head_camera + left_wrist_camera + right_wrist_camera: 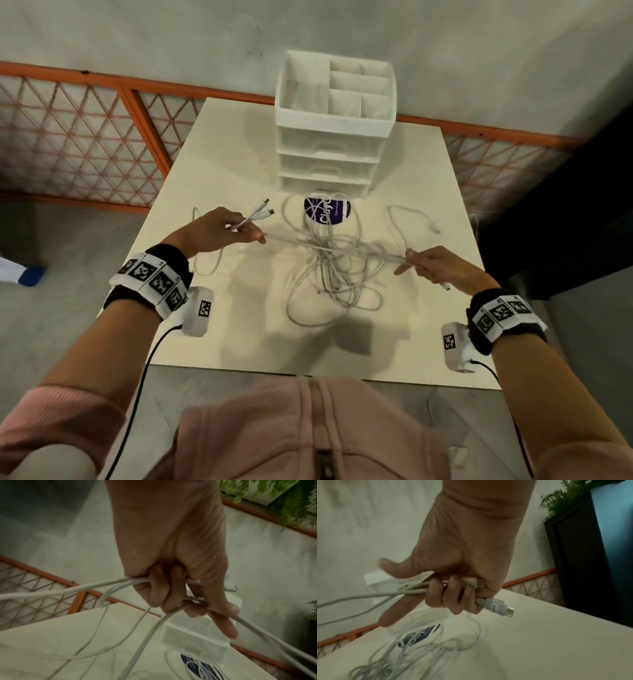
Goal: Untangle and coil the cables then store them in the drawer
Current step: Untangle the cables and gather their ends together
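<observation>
The cables (329,270) are white, tangled on a cream table (239,192) that carries a dark purple round sticker (327,210). The drawer unit (334,137) is white. Behind runs an orange lattice fence (85,137); the sleeves (61,418) are pink, the wristbands (150,281) black-and-white chequered.

Smooth white plastic-sheathed cables (329,270) run through my fingers (435,595), their plugs (498,606) tipped in dull silver metal. The tabletop (212,308) under them is a matt cream board with a glossy purple sticker (327,209). The drawer unit (334,137) is milky, translucent plastic. My wrist bands (154,281) are black cloth with printed paper tags; my sleeves (58,425) soft pink fleece.
</observation>
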### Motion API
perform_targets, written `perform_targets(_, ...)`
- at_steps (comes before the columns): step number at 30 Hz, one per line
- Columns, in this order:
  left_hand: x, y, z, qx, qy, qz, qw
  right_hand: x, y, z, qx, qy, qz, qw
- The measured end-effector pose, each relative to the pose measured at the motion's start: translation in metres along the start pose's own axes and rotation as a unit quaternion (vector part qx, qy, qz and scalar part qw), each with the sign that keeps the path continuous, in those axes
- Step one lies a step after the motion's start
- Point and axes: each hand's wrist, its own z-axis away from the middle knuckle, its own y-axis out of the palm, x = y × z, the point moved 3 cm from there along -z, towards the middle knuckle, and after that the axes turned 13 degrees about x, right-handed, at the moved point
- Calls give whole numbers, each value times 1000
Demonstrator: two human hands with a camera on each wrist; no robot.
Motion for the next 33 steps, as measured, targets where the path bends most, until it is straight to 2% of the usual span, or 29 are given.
perform_targets(2, 5, 13, 5, 68, -31, -5, 997, -10, 11, 2, 22, 31, 9, 999)
perform_targets(4, 9, 28, 10, 136, -95, -63, 984, -19, 23, 2, 72, 67, 46, 994)
perform_targets(7, 24, 52, 10, 228, -195, -132, 945, -35, 35, -1, 104, 102, 77, 986)
perform_targets(10, 38, 76, 8, 278, -240, -165, 915, -47, 45, -9, 94, 127, 117, 981)
perform_targets(15, 44, 101, 1, 249, -233, -179, 923, -51, 54, -24, 62, 145, 151, 976)
perform_targets(19, 36, 108, -2, 247, -214, -187, 927, -28, 59, -40, -65, 61, 158, 983)
perform_targets(20, 34, 108, -2, 243, -209, -191, 928, -20, 63, -45, -69, 36, 155, 985)
perform_targets(24, 27, 106, -3, 208, -190, -196, 939, 0, 92, -62, 15, -39, 118, 992)
perform_targets(26, 26, 106, -3, 194, -181, -194, 944, 4, 102, -71, 12, -49, 120, 992)
perform_targets(30, 30, 106, 0, 172, -181, -185, 951, 9, 108, -81, -69, -74, 122, 987)
perform_targets(32, 32, 105, 1, 168, -183, -173, 953, 17, 114, -84, -57, -104, 134, 984)
perform_targets(33, 33, 104, 1, 167, -183, -166, 954, 20, 119, -86, -25, -119, 155, 980)
